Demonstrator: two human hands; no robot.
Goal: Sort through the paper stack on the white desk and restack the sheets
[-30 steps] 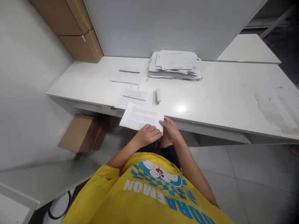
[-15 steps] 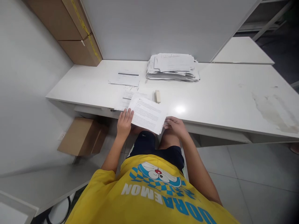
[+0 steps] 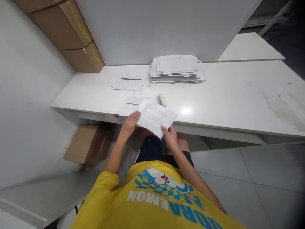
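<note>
A few printed sheets of paper [image 3: 154,118] lie tilted over the front edge of the desk, their left side slightly curled up. My left hand [image 3: 130,123] holds their left edge, fingers straight and close together on top, thumb hidden. At the lower right corner my right hand [image 3: 170,135] pinches the sheets, its thumb on top and the other fingers beneath. Just behind the sheets is a small cream stapler-like object [image 3: 162,99]. Another printed sheet [image 3: 131,104] with a dark bar lies on the desk, partly covered by the held ones.
A tall stack of papers [image 3: 176,71] stands at the back of the white desk [image 3: 226,95]. To its left lies a smaller paper pile [image 3: 128,83]. Cardboard boxes [image 3: 83,58] are stacked in the left corner, and another cardboard box [image 3: 83,143] sits under the desk.
My right hand has moved left and inward, from the sheets' right edge to their lower corner, with its thumb now on top. The left hand stays at the left edge. The view has shifted slightly.
</note>
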